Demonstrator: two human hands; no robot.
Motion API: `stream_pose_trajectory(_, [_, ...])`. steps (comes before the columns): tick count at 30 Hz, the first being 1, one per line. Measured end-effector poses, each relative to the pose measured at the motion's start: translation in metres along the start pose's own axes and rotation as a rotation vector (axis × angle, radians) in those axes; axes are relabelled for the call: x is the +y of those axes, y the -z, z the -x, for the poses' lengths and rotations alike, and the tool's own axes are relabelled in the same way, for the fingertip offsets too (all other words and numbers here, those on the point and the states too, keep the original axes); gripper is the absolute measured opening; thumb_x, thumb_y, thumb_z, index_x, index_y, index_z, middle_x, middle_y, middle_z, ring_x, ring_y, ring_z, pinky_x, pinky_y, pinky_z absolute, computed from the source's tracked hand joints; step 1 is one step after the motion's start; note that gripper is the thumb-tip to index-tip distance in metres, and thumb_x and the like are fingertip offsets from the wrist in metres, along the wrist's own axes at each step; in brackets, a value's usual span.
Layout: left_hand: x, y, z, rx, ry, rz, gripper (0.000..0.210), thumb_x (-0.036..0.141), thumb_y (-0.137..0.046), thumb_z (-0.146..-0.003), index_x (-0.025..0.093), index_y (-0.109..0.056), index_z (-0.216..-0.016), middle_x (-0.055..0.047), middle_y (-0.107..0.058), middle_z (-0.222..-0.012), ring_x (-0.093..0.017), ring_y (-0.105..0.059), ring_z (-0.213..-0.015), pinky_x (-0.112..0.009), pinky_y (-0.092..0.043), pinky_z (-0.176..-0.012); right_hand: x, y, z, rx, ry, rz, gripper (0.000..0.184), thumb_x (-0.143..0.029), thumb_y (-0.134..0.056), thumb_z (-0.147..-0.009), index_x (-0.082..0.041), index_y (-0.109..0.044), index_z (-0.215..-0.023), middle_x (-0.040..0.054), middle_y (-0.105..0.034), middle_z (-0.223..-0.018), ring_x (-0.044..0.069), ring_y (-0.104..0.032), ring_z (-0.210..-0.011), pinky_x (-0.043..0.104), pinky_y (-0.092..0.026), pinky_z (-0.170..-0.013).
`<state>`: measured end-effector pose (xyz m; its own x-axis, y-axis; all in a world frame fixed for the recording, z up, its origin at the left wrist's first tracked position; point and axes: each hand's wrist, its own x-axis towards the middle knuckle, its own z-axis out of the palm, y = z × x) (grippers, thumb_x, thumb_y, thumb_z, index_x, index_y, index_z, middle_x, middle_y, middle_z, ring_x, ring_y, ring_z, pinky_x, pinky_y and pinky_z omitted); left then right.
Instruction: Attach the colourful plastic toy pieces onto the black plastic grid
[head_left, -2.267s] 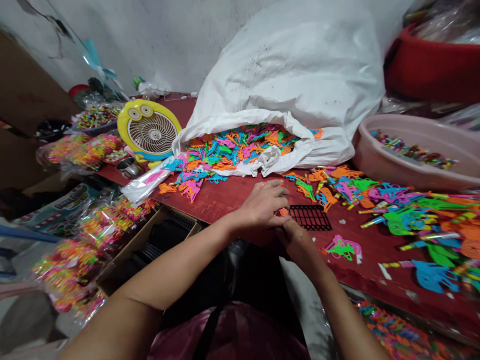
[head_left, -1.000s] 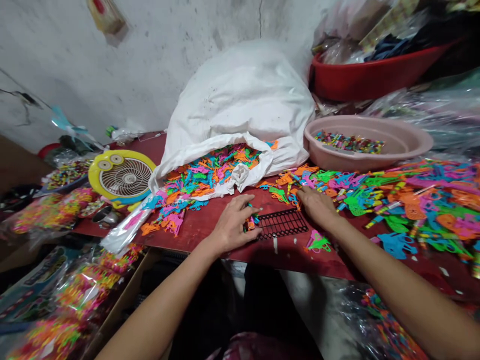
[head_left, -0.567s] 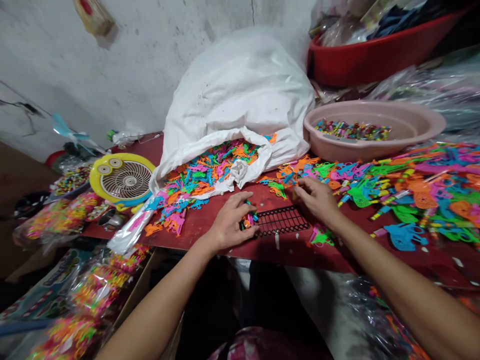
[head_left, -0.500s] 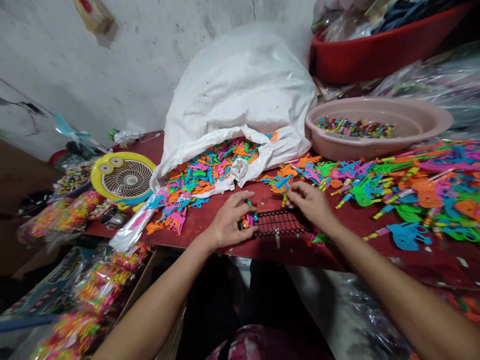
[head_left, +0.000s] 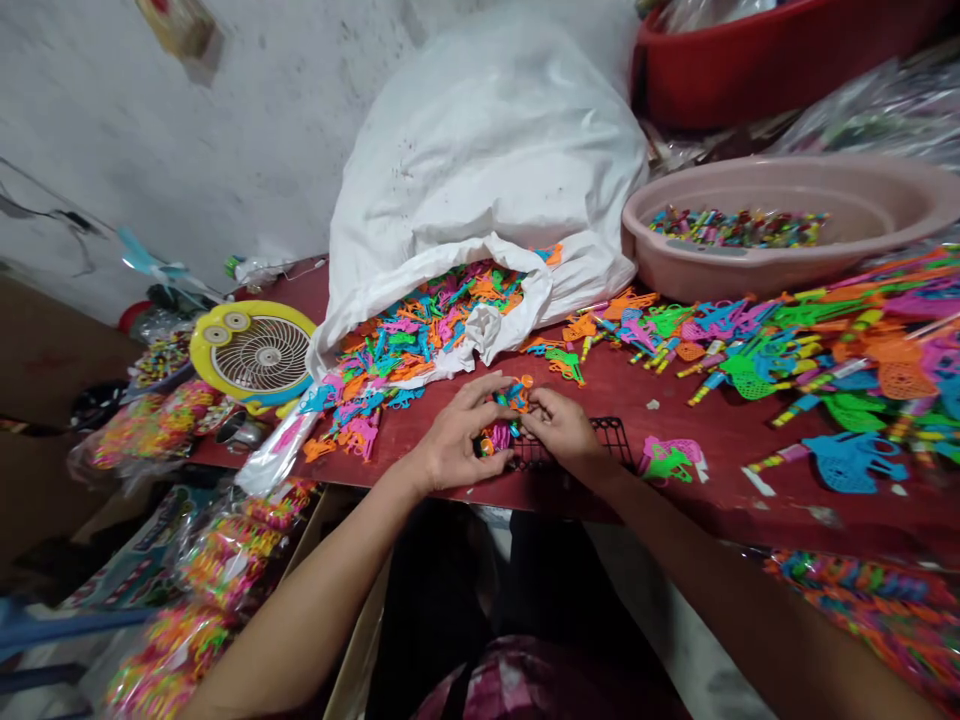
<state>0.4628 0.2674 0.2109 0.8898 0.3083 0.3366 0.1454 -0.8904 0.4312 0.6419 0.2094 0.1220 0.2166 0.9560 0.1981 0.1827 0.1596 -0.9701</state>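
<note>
My left hand (head_left: pixel 461 440) is curled around a small cluster of colourful plastic toy pieces (head_left: pixel 498 436) at the left end of a black wire rack (head_left: pixel 611 440). The thumb and fingers press on the cluster from both sides. Close beside it, my right hand (head_left: pixel 562 430) pinches a small orange and blue plastic toy piece (head_left: pixel 517 395) against the cluster. Its fingertips are partly hidden. The right hand covers the rack's middle. A pink and green pair of flat plastic pieces (head_left: pixel 670 460) lies just right of the rack.
A white sack (head_left: pixel 487 150) spills bright plastic pieces (head_left: pixel 405 330) onto the red table (head_left: pixel 420 430). At the right are a pink basin (head_left: pixel 787 260) and a spread of plastic toys (head_left: pixel 847 370). A yellow fan (head_left: pixel 255 350) stands left; bagged toys (head_left: pixel 217 570) lie below.
My right hand has moved left along the rack to my left hand, bringing a plastic piece to the cluster. The left hand stays around the cluster. The view has shifted slightly.
</note>
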Motion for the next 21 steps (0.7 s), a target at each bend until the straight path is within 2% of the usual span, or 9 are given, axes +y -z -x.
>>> stream_pose_trajectory(5, [-0.001,-0.002,0.002,0.016,0.016,-0.001,0.049,0.024,-0.07,-0.074,0.022,-0.056,-0.121,-0.011,-0.04,-0.147,-0.03,-0.036,-0.139,-0.05,-0.036,-0.114,0.005,-0.003,0.002,-0.029,0.03,0.119,0.004,-0.024,-0.052,-0.075,-0.021,-0.05,-0.073,-0.0057,-0.042,-0.058,0.011,-0.039,-0.053,0.024,-0.031,-0.051])
stream_pose_trajectory(9, [-0.003,-0.004,0.004,0.054,0.028,0.006,0.063,0.027,-0.073,-0.072,0.021,-0.046,-0.128,-0.014,-0.041,-0.146,-0.031,-0.038,-0.138,-0.053,-0.037,-0.112,0.002,0.0,0.003,-0.054,0.124,0.285,0.021,-0.025,-0.051,-0.08,-0.021,-0.042,-0.062,-0.0035,-0.04,-0.06,0.013,-0.039,-0.059,0.026,-0.029,-0.056])
stream_pose_trajectory(13, [-0.004,-0.004,0.005,0.068,0.04,0.011,0.069,0.027,-0.074,-0.071,0.021,-0.042,-0.131,-0.015,-0.041,-0.146,-0.031,-0.039,-0.137,-0.052,-0.038,-0.111,-0.005,0.003,-0.001,-0.069,0.178,0.387,0.02,-0.022,-0.052,-0.081,-0.02,-0.043,-0.063,-0.0017,-0.045,-0.065,0.013,-0.041,-0.062,0.027,-0.03,-0.06])
stream_pose_trajectory(17, [-0.004,-0.002,0.004,0.053,-0.007,-0.004,0.072,0.029,-0.071,-0.075,0.02,-0.038,-0.138,-0.016,-0.041,-0.146,-0.031,-0.036,-0.139,-0.053,-0.035,-0.114,-0.003,0.008,-0.006,-0.125,0.113,0.316,0.017,-0.022,-0.053,-0.078,-0.02,-0.048,-0.062,-0.0016,-0.049,-0.063,0.012,-0.045,-0.06,0.025,-0.032,-0.058])
stream_pose_trajectory(21, [-0.004,0.0,0.003,0.039,-0.019,-0.012,0.07,0.029,-0.07,-0.077,0.02,-0.038,-0.138,-0.016,-0.041,-0.147,-0.032,-0.035,-0.14,-0.054,-0.034,-0.114,0.002,0.01,-0.007,-0.174,-0.007,0.178,0.018,-0.03,-0.057,-0.078,-0.019,-0.054,-0.064,-0.0023,-0.053,-0.059,0.012,-0.048,-0.055,0.023,-0.033,-0.052])
